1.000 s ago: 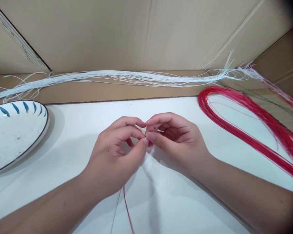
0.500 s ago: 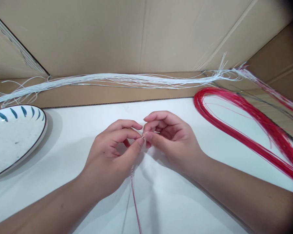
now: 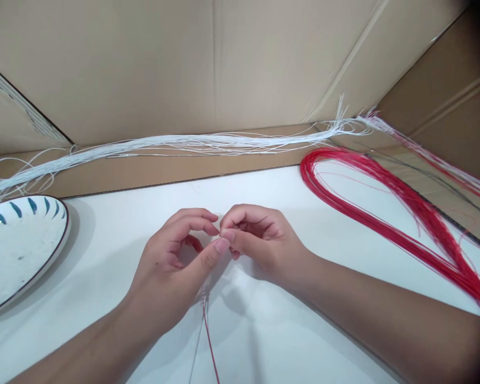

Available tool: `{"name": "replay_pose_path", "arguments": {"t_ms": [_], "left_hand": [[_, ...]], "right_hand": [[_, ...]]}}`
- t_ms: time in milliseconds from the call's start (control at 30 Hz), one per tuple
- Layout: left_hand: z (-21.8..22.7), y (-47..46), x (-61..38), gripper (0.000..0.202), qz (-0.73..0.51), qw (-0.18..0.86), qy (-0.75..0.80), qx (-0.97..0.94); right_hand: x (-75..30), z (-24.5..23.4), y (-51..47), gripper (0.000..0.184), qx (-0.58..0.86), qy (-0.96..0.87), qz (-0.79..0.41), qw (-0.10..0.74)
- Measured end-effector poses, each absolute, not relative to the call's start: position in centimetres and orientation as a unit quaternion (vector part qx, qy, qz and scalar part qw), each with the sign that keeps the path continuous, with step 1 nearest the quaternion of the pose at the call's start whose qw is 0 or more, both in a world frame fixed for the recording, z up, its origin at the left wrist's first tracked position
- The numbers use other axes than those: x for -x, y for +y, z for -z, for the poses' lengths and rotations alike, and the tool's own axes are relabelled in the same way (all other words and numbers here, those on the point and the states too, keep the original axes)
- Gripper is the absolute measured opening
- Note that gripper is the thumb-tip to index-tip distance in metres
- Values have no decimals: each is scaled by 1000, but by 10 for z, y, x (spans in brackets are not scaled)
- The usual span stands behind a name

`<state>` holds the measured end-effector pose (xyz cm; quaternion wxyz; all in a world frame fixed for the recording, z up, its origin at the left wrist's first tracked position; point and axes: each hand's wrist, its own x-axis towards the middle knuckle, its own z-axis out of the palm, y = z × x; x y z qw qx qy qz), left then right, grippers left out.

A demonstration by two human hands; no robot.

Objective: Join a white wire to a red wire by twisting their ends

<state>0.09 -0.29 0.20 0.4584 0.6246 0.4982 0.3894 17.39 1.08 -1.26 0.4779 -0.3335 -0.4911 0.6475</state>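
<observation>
The left hand (image 3: pixel 160 277) and right hand (image 3: pixel 266 242) meet above the white worktop (image 3: pixel 264 184). The right thumb and forefinger are pinched together on a thin cord (image 3: pixel 210 341), mostly hidden there; the left fingers curl just beside them, and whether they grip it too cannot be told. Below the left hand the cord emerges with a short red-and-white stretch, then runs red toward the person. A coil of red strands (image 3: pixel 342 204) lies at right, a plate (image 3: pixel 8 280) at left, and white strands (image 3: pixel 204 140) along the back cardboard (image 3: pixel 176 169).
</observation>
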Motion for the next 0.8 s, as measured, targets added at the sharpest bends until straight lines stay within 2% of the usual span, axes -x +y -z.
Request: {"name": "replay_pose_path", "arguments": {"t_ms": [100, 267, 433, 533, 667, 800], "left_hand": [[1, -2, 0, 6, -389, 470, 478, -632], [2, -1, 4, 22, -383, 444, 458, -669], [-2, -1, 2, 12, -406, 411, 493, -651], [-2, 0, 1, 14, -467, 377, 518, -610], [-2, 3, 0, 13, -506, 392, 540, -547], [-2, 4, -1, 14, -484, 405, 549, -549]], "right_hand": [[-174, 15, 12, 11, 330, -474, -653, 490], [-173, 19, 13, 12, 348, -468, -648, 490], [-173, 21, 12, 14, 350, -499, -632, 478], [-173, 20, 13, 13, 413, -588, -528, 452], [-171, 21, 17, 21, 460, -749, -325, 349], [-167, 22, 20, 19, 442, -797, -268, 313]]}}
